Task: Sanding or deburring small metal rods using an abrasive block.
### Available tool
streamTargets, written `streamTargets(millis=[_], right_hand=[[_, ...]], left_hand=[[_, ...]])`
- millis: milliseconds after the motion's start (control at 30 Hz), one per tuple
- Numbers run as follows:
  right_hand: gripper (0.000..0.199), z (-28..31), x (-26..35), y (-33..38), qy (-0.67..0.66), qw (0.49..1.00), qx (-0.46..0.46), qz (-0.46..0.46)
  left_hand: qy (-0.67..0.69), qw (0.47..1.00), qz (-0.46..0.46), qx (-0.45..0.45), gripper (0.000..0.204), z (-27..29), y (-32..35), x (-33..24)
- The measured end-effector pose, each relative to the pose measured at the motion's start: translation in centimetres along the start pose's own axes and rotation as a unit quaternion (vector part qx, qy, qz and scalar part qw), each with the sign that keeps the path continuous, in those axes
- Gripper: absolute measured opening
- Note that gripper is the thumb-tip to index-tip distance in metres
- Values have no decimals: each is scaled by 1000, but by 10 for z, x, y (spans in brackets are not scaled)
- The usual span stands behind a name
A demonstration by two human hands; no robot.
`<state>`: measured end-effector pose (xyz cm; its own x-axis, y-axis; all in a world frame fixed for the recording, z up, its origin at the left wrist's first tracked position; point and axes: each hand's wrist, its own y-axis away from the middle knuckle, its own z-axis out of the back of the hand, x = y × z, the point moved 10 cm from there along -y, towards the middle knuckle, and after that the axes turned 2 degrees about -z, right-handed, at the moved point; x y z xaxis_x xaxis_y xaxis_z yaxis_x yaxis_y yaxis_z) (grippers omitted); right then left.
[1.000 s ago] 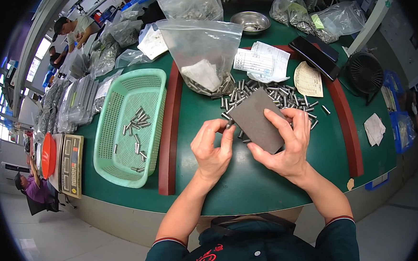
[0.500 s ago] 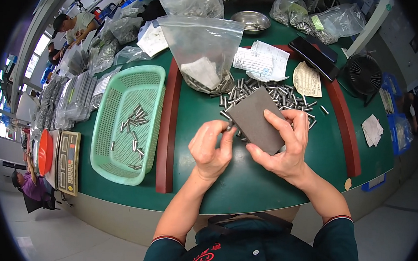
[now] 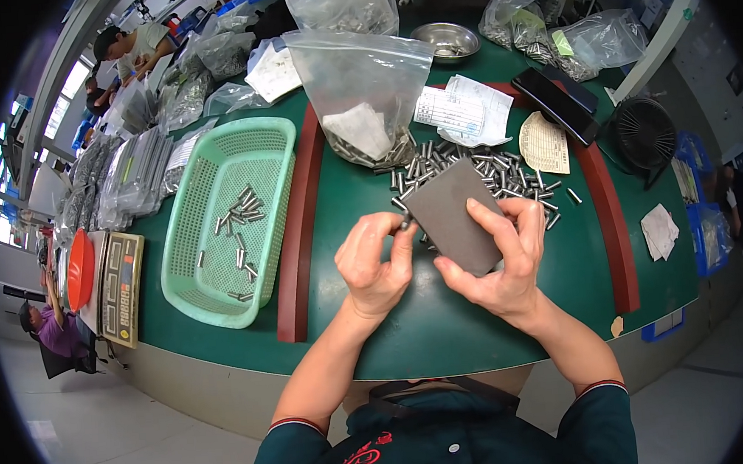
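Observation:
My right hand (image 3: 511, 266) grips a flat dark grey rectangular block (image 3: 454, 214) that looks like a sanding sponge, tilted above the table. Thumb and fingers of my left hand (image 3: 370, 264) pinch a small metal pin (image 3: 406, 221) at the block's left edge; most of the pin is hidden by my fingertips. Behind the block, a heap of short shiny metal pins (image 3: 504, 174) is spread over the green table (image 3: 420, 335), partly covered from sight by the block. Several similar pins (image 3: 247, 207) lie in a light green plastic basket (image 3: 180, 269) to the left.
Red-brown bars (image 3: 295, 262) flank my work area. A clear bag of pins (image 3: 363, 88) stands behind the heap, beside papers (image 3: 462, 112). At the right are a phone (image 3: 555, 106), a black fan (image 3: 645, 134) and a cloth (image 3: 661, 231). A scale (image 3: 120, 290) sits far left.
Both hands stay nearly in place, with the block and the pin still held. The block has shifted very slightly to the left.

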<state>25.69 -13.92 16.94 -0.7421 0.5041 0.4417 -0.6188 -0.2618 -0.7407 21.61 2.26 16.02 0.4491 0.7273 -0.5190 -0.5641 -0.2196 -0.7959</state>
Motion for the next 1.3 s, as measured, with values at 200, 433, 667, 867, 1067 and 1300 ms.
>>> streamTargets(millis=[200, 433, 667, 867, 1067, 1300], right_hand=[[65, 6, 3, 0, -25, 999, -31, 6], [63, 15, -32, -8, -43, 994, -59, -83], [64, 13, -22, -6, -7, 999, -10, -40], [63, 7, -12, -5, 10, 1000, 15, -21], [65, 2, -6, -5, 10, 1000, 24, 1], [62, 7, 3, -4, 14, 999, -25, 27]], left_hand=[[13, 1000, -15, -7, 19, 1, 1, -2], [69, 997, -28, 38, 18, -14, 7, -11], [51, 999, -5, 10, 19, -6, 4, 1], [47, 999, 21, 4, 18, -5, 4, 9], [78, 993, 86, 8, 15, -8, 9, 21], [114, 974, 198, 2, 13, -14, 19, 36]])
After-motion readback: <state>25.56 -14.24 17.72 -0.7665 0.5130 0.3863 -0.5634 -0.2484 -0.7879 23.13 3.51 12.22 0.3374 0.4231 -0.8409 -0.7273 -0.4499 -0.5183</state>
